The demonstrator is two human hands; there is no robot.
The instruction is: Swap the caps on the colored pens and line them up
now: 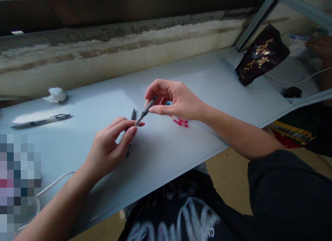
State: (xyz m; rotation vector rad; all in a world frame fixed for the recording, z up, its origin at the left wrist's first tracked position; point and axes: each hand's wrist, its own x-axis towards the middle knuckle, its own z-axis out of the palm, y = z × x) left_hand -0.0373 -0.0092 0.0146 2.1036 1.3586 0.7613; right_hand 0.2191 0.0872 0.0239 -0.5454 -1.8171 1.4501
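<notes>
Grey pen (146, 110) pinched in the right hand (178, 100), tip reaching the left hand (107, 147).

The grey pen (147, 108) has a dark tip, the counter (197, 81) is pale grey, the other pen (41, 121) is silver-grey and black, the tissue (55, 95) is white, the small scrap (181, 122) is red and blue, the bag (261, 54) is black with gold patterning, and the shirt (176, 222) is black with white scrawled lettering.
</notes>
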